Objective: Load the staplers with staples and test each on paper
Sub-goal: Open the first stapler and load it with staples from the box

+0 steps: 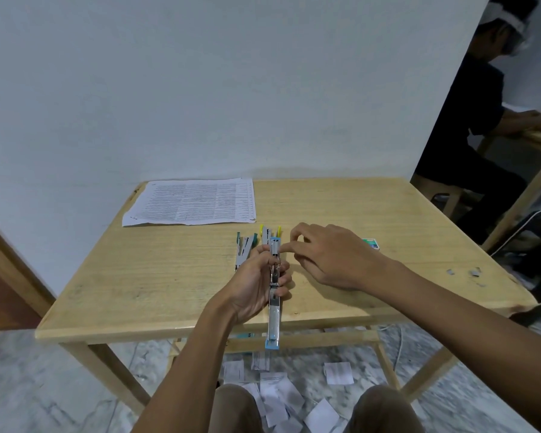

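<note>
Judging by the layout, loading is taken to be under way. The blue stapler (274,317) is held unfolded, gripped round its middle by the curled fingers of the left hand (256,285). The right hand (328,260) is just right of it, forefinger reaching to its far end and thumb bent above. Whether staples are pinched cannot be told. Just beyond it, the green stapler (243,250) and yellow stapler (266,232) are left lying open, apparently unloaded. The staple box (371,243) is seen further right and the paper stack (191,201) well beyond, leftward. Testing is judged not yet done.
</note>
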A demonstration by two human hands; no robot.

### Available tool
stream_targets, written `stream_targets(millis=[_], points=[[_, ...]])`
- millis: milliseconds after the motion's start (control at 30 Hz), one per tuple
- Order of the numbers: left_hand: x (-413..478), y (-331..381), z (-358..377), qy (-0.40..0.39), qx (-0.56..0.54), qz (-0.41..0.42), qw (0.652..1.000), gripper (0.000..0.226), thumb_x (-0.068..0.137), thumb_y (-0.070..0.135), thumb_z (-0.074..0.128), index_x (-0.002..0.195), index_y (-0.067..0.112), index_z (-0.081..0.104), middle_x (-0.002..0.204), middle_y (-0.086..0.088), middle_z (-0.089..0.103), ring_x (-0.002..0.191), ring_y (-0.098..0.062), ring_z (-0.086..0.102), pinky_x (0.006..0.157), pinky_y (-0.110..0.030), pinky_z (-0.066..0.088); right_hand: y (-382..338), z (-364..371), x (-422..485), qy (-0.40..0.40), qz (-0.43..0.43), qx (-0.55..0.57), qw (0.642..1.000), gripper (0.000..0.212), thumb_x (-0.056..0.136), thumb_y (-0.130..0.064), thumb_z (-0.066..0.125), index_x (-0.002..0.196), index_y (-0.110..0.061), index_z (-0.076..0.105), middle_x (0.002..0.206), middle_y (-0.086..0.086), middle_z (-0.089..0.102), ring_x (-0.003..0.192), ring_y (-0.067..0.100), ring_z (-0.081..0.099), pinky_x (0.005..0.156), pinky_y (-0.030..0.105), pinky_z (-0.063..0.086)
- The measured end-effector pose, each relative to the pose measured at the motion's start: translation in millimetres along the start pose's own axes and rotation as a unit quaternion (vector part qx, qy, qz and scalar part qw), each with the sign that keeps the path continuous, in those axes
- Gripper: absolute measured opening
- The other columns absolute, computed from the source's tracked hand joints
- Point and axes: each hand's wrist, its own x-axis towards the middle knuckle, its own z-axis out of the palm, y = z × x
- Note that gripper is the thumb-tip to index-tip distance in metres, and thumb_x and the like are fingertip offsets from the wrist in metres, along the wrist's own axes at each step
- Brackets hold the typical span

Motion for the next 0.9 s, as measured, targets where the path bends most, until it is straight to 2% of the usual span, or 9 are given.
stream_targets(millis=[100,267,333,400,500,633,700,800,900], points=[[0.9,0.4,-0.2,0.007,0.004,-0.004,1.000,0.044,0.079,0.004,0.048,0.113,0.022,0.027,0.075,-0.010,0.044,0.057,-0.019,0.042,0.046,-0.028,0.034,-0.3,1.9,-0.6,-0.025,-0.017,0.011,0.999,0.038,0.093,-0.029,0.043,0.128,-0.029,0.060,0.119,0.001,0.058,0.086,0.018,0.061,0.066,0.037,0.052],[0.7,1.6,2.5,0.009,0.008,-0.006,1.000,0.050,0.076,0.003,0.051,0.115,0.021,0.027,0.076,-0.011,0.040,0.056,-0.020,0.042,0.046,-0.028,0.034,-1.0,6.8,3.7,-0.005,0.004,-0.016,1.000,0.047,0.090,-0.037,0.030,0.124,-0.032,0.063,0.115,0.001,0.060,0.085,0.020,0.062,0.064,0.036,0.047],[1.0,1.7,2.9,0.010,0.006,-0.005,1.000,0.049,0.076,0.003,0.050,0.116,0.021,0.028,0.076,-0.011,0.040,0.056,-0.019,0.041,0.045,-0.028,0.034,-4.7,9.0,4.9,0.016,0.014,-0.022,1.000,0.049,0.089,-0.038,0.029,0.119,-0.031,0.066,0.112,0.001,0.062,0.084,0.021,0.063,0.063,0.035,0.045],[1.6,1.5,1.5,0.010,0.001,-0.001,1.000,0.045,0.079,0.004,0.048,0.116,0.021,0.028,0.076,-0.011,0.040,0.057,-0.019,0.040,0.045,-0.028,0.034,-10.4,7.4,4.9,0.020,0.043,-0.010,0.999,0.045,0.094,-0.037,0.031,0.125,-0.029,0.063,0.117,0.002,0.060,0.090,0.023,0.062,0.067,0.037,0.046],[3.9,0.1,-2.3,0.006,-0.009,-0.001,1.000,0.034,0.086,0.006,0.040,0.114,0.020,0.027,0.077,-0.012,0.039,0.058,-0.020,0.039,0.046,-0.029,0.036,-12.7,4.0,-1.0,0.016,0.152,0.107,0.982,0.038,0.101,-0.041,0.039,0.136,-0.031,0.052,0.126,-0.006,0.053,0.101,0.015,0.058,0.081,0.036,0.048],[4.9,-0.4,-3.5,0.030,-0.004,0.001,1.000,0.030,0.094,0.006,0.031,0.121,0.020,0.031,0.077,-0.015,0.047,0.057,-0.021,0.043,0.046,-0.029,0.036,-28.1,12.4,-12.0,0.066,0.206,0.345,0.913,0.028,0.092,-0.045,0.059,0.116,-0.032,0.063,0.109,-0.017,0.061,0.090,0.003,0.061,0.081,0.036,0.054],[4.0,0.1,-3.4,0.044,0.009,0.006,0.999,0.027,0.097,0.005,0.029,0.121,0.017,0.032,0.076,-0.015,0.052,0.057,-0.020,0.046,0.045,-0.028,0.037,-37.3,22.4,-13.3,0.090,0.206,0.377,0.899,0.022,0.087,-0.038,0.067,0.107,-0.029,0.068,0.099,-0.016,0.065,0.087,0.003,0.063,0.079,0.036,0.055],[3.4,-0.4,-2.8,0.056,0.011,0.005,0.998,0.029,0.098,0.004,0.028,0.123,0.017,0.033,0.077,-0.015,0.053,0.057,-0.020,0.047,0.044,-0.028,0.038,-41.2,30.1,-10.8,0.124,0.218,0.388,0.887,0.017,0.089,-0.028,0.067,0.105,-0.025,0.071,0.094,-0.017,0.066,0.088,0.001,0.063,0.079,0.031,0.054],[2.7,-0.5,-1.6,0.059,0.009,0.004,0.998,0.031,0.097,0.003,0.027,0.124,0.018,0.033,0.078,-0.016,0.053,0.058,-0.020,0.046,0.045,-0.029,0.037,-41.4,29.5,-7.2,0.138,0.218,0.357,0.898,0.014,0.091,-0.029,0.064,0.102,-0.025,0.071,0.094,-0.017,0.065,0.088,0.001,0.061,0.078,0.028,0.051]])
